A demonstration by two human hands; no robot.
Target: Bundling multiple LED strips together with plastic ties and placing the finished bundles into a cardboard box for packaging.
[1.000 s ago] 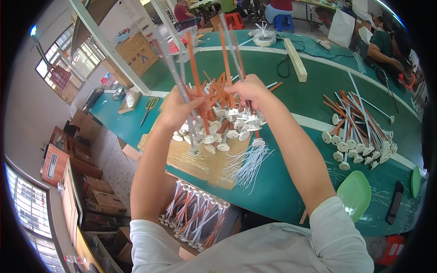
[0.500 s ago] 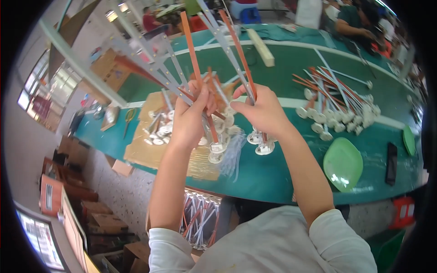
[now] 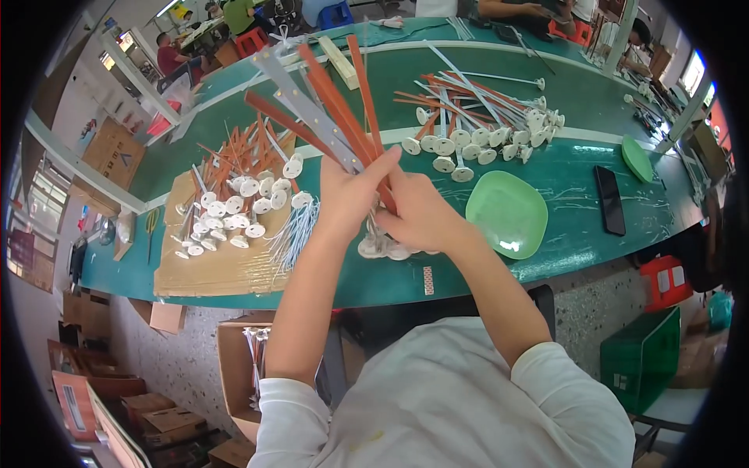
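Note:
A bundle of LED strips (image 3: 335, 101), some orange and some grey-white with small yellow dots, is gripped between my two hands over the table. My left hand (image 3: 347, 195) wraps round the strips from the left side. Pressed close to it, my right hand (image 3: 427, 209) closes on them from the right, thumbs near each other. Round white end caps (image 3: 382, 248) hang just below the hands, partly hidden by them. To the left, a pile of similar capped strips (image 3: 242, 164) lies on a cardboard sheet (image 3: 175, 273), beside a bunch of thin pale ties (image 3: 295, 234).
Another pile of capped strips (image 3: 491, 125) lies to the right. Nearer are a green tray (image 3: 507, 218), a black phone (image 3: 609, 200) and a small patterned strip (image 3: 427, 281). Scissors (image 3: 150, 228) rest at the far left. An open carton (image 3: 234, 366) stands below the table edge. Other people work beyond.
The hands, apart before with strips in each, are now together round one bundle. The view has swung right, so the piles and tray appear further left.

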